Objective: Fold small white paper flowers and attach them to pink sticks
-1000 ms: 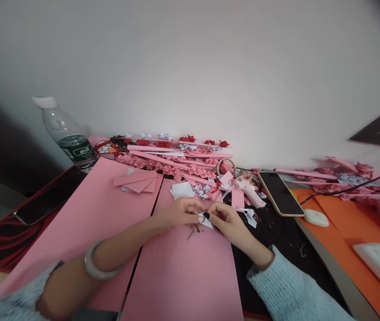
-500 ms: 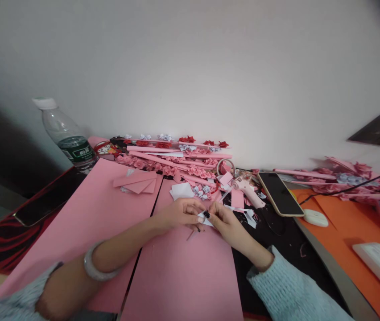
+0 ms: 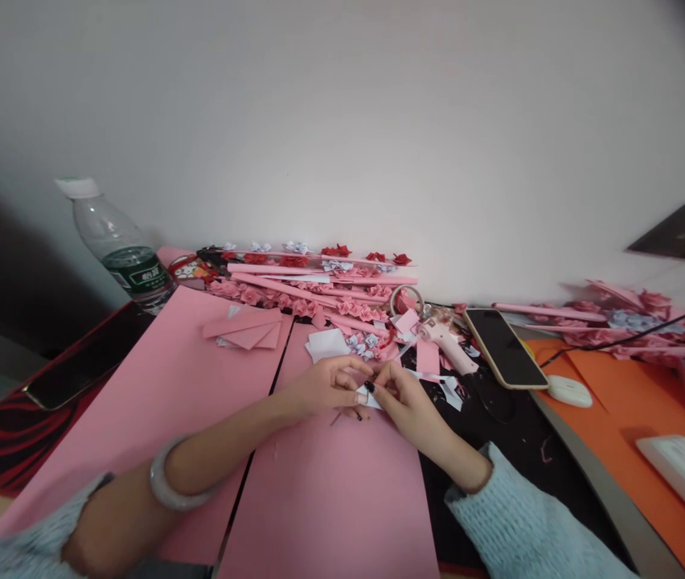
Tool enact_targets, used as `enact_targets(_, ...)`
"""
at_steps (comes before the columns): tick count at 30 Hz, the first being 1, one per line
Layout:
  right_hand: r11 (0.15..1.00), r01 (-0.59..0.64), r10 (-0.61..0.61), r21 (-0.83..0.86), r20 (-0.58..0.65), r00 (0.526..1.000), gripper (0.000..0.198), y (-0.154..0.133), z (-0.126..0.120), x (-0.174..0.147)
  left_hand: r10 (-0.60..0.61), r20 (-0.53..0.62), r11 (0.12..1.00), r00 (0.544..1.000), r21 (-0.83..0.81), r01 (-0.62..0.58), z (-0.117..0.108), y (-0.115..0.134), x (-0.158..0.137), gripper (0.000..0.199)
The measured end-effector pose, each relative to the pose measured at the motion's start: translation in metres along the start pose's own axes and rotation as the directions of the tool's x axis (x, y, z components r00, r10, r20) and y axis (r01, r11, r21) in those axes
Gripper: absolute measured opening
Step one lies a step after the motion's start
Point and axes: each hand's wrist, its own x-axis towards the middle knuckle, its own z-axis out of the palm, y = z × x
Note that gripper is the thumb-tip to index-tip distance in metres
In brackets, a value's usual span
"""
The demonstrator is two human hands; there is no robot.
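Note:
Between my two hands is a small white piece of paper [image 3: 372, 400], partly hidden by the fingers. My left hand [image 3: 327, 386] pinches its left side, and a thin stick [image 3: 336, 419] pokes out below those fingers. On the other side my right hand [image 3: 401, 396] is closed on the same paper, thumb and fingertips together. Both hands are just above a pink sheet [image 3: 330, 498]. Right behind them lie white paper squares [image 3: 326, 345] and small white paper flowers [image 3: 363, 346].
Pink paper tubes [image 3: 294, 291] and red paper flowers [image 3: 336, 251] line the wall. A pink glue gun [image 3: 451, 347], tape roll [image 3: 406, 299], phone [image 3: 505, 347] and mouse [image 3: 569, 391] lie to the right. A water bottle [image 3: 122, 249] stands left, behind stacked pink paper pieces [image 3: 246, 328].
My hands stay in nearly the same place, still on the white paper. The thin stick under my left fingers has shifted slightly left and up.

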Motion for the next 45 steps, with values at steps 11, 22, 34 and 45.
enact_targets(11,0.981,-0.125,0.124,0.15,0.013,0.992,0.019,0.0017,0.0026,-0.0004,-0.03,-0.01,0.999,0.999,0.018,0.03,0.0014,0.0025,-0.0008,0.04)
enact_targets(22,0.944,-0.139,0.132,0.298,0.043,0.99,0.014,-0.0016,0.0036,-0.0001,-0.027,0.005,0.999,1.0,0.019,0.027,0.0041,0.0067,-0.003,0.036)
enact_targets(34,0.904,-0.2,0.186,0.377,0.075,0.98,0.022,-0.0058,0.0012,0.0013,0.002,-0.049,0.996,0.999,0.09,0.003,0.0065,0.0009,-0.0026,0.046)
enact_targets(45,0.996,-0.091,0.09,0.002,0.123,0.988,0.03,-0.0057,-0.0022,0.0003,-0.009,0.01,0.987,1.0,0.162,0.007,0.0083,0.0021,-0.0042,0.051)
